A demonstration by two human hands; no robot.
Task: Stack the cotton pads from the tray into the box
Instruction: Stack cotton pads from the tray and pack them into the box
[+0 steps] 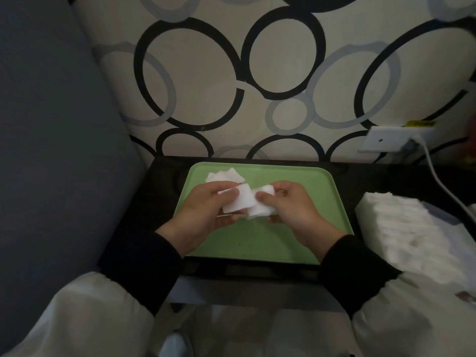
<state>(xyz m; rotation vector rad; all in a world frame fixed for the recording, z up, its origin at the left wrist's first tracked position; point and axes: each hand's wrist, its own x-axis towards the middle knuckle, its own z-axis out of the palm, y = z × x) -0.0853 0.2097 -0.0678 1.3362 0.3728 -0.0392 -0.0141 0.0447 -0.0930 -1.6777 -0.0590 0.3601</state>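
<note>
Far left of the tray [257, 243]: a grey cushion [51, 124], up against the black desk [154, 202] bearing the tray. In the tray's far left corner: a small heap of loose pads [225, 175], white, overlapping, lying on the green surface. Above the tray's middle, toward the left: left hand [203, 212], fingers curled, gripping the left-hand pad [238, 202], thumb on top and fingers beneath. Just right of that, also above the tray's middle: right hand [291, 207], likewise curled, pinching the right-hand pad [260, 211] under its thumb. Both pads overlapping and touching between the hands. Black sleeves [144, 266] at both wrists. Right of the tray, on the desk: stacked pads [401, 222], a thick white block, whatever holds them hard to make out. Behind the tray's right end, on the patterned wall: a white socket [383, 140] with a white cable [436, 176] running down toward the stacked pads.
</note>
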